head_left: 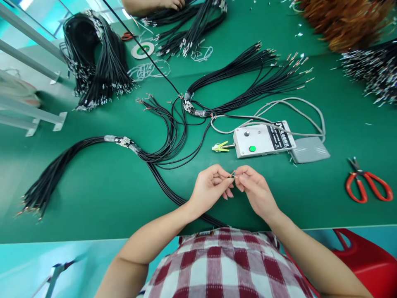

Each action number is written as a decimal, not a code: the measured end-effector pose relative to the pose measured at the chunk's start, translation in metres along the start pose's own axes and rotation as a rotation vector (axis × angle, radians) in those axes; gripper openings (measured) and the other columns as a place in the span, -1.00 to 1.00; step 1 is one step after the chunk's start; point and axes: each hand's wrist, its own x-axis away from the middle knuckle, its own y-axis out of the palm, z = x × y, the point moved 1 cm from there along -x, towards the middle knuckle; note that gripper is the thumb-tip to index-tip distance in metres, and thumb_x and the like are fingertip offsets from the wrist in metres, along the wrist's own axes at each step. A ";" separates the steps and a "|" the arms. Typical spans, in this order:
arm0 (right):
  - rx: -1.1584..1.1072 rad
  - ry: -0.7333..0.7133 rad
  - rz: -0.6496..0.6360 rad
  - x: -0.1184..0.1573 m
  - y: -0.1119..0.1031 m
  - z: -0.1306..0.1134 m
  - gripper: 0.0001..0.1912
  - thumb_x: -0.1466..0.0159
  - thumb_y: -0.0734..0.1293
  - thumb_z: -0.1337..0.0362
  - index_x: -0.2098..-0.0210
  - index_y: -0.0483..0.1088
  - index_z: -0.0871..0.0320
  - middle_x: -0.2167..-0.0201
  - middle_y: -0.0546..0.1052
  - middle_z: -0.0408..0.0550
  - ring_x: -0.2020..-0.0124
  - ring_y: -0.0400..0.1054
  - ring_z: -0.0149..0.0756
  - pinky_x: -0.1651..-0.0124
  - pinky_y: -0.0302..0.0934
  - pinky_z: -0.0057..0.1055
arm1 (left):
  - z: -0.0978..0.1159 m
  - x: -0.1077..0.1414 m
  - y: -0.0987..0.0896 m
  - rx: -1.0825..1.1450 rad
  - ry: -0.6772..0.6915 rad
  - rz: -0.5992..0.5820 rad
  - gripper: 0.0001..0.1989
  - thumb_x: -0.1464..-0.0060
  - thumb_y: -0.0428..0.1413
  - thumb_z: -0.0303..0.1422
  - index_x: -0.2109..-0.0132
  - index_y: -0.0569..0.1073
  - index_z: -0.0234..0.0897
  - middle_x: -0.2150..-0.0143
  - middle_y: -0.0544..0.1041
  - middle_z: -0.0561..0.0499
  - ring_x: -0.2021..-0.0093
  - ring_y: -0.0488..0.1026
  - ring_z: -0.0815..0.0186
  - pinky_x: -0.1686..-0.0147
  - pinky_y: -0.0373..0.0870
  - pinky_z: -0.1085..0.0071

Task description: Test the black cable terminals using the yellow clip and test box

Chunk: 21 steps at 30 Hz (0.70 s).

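Note:
My left hand (211,186) is closed in a pinch on the end of a cable, where thin stripped wires (232,174) in red and white stick out. Facing it, my right hand (254,188) pinches the tips of those wires between thumb and finger. A bundle of black cables (167,190) runs under my left forearm towards the table's front edge. Just beyond my hands lies a white box (263,140) with a green button, a knob and a yellow clip (221,146) on its shaft.
Red-handled scissors (359,178) lie at the right. A grey pedal (310,150) sits beside the box. Farther back are a looped cable bundle (242,78), a hanging cable bunch (93,58), a tape roll (142,50) and brown wires (344,20). Another person's hand (170,4) is at the top.

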 end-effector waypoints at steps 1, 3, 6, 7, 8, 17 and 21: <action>0.016 -0.014 0.004 0.000 0.001 0.001 -0.77 -0.21 0.44 0.06 0.29 0.47 0.08 0.47 0.41 -0.18 0.50 0.16 -0.41 0.38 0.14 -0.39 | 0.000 0.000 0.000 0.000 0.002 -0.002 -0.65 -0.01 0.31 -0.18 0.32 0.36 -0.32 0.50 0.54 0.03 0.60 0.52 0.37 0.64 0.43 0.53; 0.044 -0.038 0.020 0.000 0.003 0.003 -0.81 -0.21 0.45 0.09 0.31 0.48 0.07 0.43 0.46 -0.17 0.51 0.18 -0.42 0.38 0.16 -0.39 | -0.001 0.000 0.000 -0.002 0.004 -0.008 -0.66 -0.03 0.29 -0.18 0.32 0.35 -0.32 0.51 0.54 0.03 0.59 0.51 0.38 0.63 0.44 0.53; 0.072 -0.050 0.048 -0.002 0.004 0.004 -0.83 -0.20 0.47 0.12 0.35 0.50 0.07 0.44 0.49 -0.16 0.53 0.18 -0.44 0.41 0.15 -0.41 | -0.002 0.001 -0.001 0.000 0.003 -0.015 -0.66 -0.04 0.29 -0.17 0.31 0.33 -0.31 0.51 0.53 0.04 0.59 0.51 0.38 0.62 0.43 0.53; 0.078 -0.039 0.051 -0.003 0.004 0.003 -0.83 -0.19 0.47 0.12 0.36 0.51 0.08 0.45 0.49 -0.17 0.54 0.18 -0.45 0.42 0.14 -0.42 | -0.002 0.001 -0.001 0.005 0.009 -0.016 -0.66 -0.05 0.28 -0.18 0.30 0.32 -0.30 0.51 0.51 0.07 0.60 0.50 0.39 0.63 0.41 0.53; 0.082 -0.019 0.046 -0.004 0.004 0.002 -0.82 -0.18 0.48 0.12 0.37 0.52 0.08 0.47 0.48 -0.18 0.55 0.17 -0.46 0.43 0.13 -0.42 | -0.001 0.001 -0.001 0.010 0.019 -0.023 -0.66 -0.05 0.28 -0.18 0.28 0.32 -0.29 0.51 0.49 0.09 0.60 0.48 0.41 0.63 0.39 0.54; 0.162 0.038 0.003 -0.008 0.000 0.004 -0.78 -0.18 0.46 0.10 0.42 0.48 0.12 0.62 0.40 -0.23 0.56 0.23 -0.43 0.42 0.13 -0.43 | -0.008 -0.004 0.000 0.049 0.010 -0.004 -0.74 -0.11 0.25 -0.24 0.22 0.40 -0.32 0.55 0.38 0.15 0.63 0.32 0.51 0.66 0.21 0.60; 0.335 -0.029 0.000 -0.009 -0.001 0.005 -0.79 -0.22 0.42 0.12 0.40 0.46 0.13 0.59 0.42 -0.21 0.53 0.28 -0.41 0.41 0.14 -0.42 | -0.022 -0.003 -0.002 0.116 0.019 0.035 -0.76 -0.15 0.20 -0.22 0.24 0.34 -0.27 0.56 0.38 0.17 0.63 0.34 0.47 0.66 0.23 0.57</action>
